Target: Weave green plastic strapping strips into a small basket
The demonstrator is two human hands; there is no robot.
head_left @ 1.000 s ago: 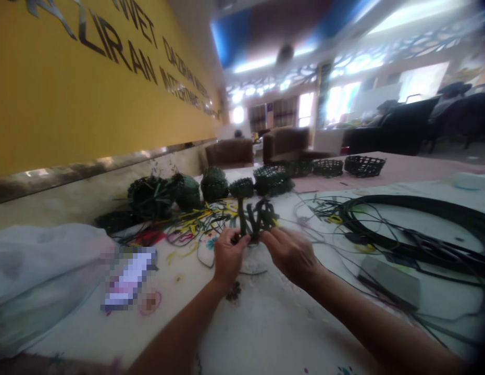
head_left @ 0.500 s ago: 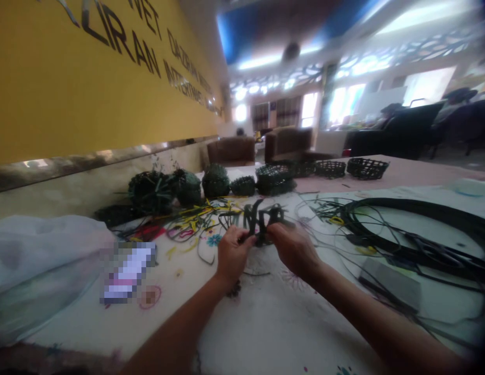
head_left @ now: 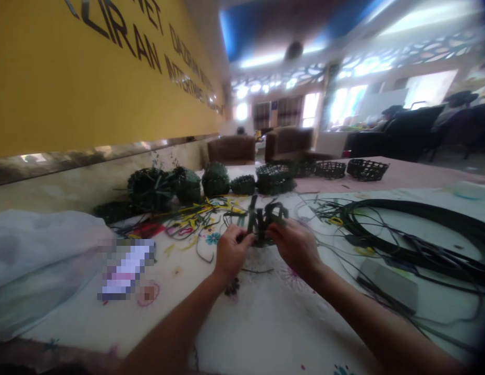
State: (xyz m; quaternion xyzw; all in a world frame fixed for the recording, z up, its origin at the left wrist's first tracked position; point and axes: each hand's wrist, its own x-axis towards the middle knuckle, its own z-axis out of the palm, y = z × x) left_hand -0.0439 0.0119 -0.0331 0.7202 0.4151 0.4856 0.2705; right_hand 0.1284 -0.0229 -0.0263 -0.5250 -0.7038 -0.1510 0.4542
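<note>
Between my hands is a small, partly woven basket [head_left: 260, 221] of dark green strips, its loose strip ends standing up and curling over. My left hand [head_left: 231, 251] pinches its left side between thumb and fingers. On the right side, my right hand [head_left: 296, 245] is closed on the strips near the rim, fingertips partly hidden behind them. A thin loose strip [head_left: 258, 271] lies on the floral tablecloth [head_left: 261, 323] just below the basket.
Several dark woven baskets [head_left: 215, 179] line the back of the table. Yellow and green strip scraps [head_left: 195, 213] lie left of centre. A large coil of dark strip [head_left: 414, 205] and a grey block [head_left: 388, 285] are at right. A white plastic bag [head_left: 42, 255] and a blurred-out item [head_left: 127, 271] lie left.
Both hands keep their hold on the basket, with only a slight shift. The upright strips stand a little differently, and the view has moved slightly.
</note>
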